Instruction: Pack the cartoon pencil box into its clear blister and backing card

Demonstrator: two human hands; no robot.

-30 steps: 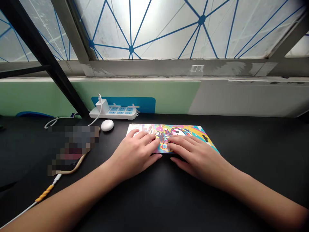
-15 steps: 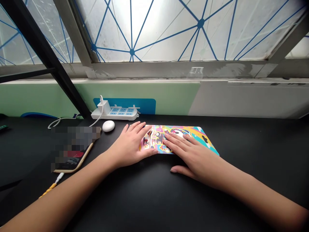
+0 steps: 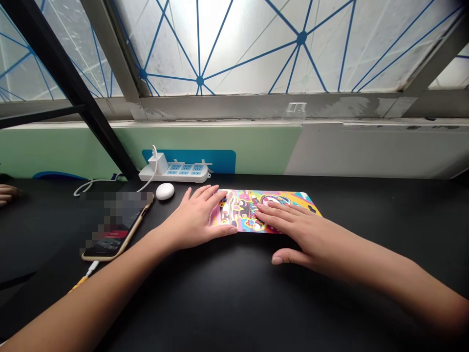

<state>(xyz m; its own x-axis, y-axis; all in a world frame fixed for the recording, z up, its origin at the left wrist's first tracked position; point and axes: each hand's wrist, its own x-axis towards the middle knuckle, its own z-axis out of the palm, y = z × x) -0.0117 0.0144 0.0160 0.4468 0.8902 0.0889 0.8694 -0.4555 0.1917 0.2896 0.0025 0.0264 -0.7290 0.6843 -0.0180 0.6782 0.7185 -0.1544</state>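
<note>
A flat, colourful cartoon-printed package (image 3: 246,209) with a hang hole near its right end lies on the black table (image 3: 227,303). My left hand (image 3: 198,217) rests over its left end, fingers stretched along the far side and thumb at the near edge. Across the right half lies my right hand (image 3: 298,230), fingers flat and its thumb spread out over the bare tabletop. Neither hand is closed around anything. The package's right end is partly covered by my right hand.
Left of my left hand are a white rounded case (image 3: 164,191) and a phone (image 3: 117,239) with a cable plugged in. A white power strip (image 3: 186,172) stands against the wall. Another person's hand (image 3: 8,194) shows at the left edge.
My right hand has slid a little to the right over the package. My left hand stays nearly in place. Another person's hand has come in at the left edge.
</note>
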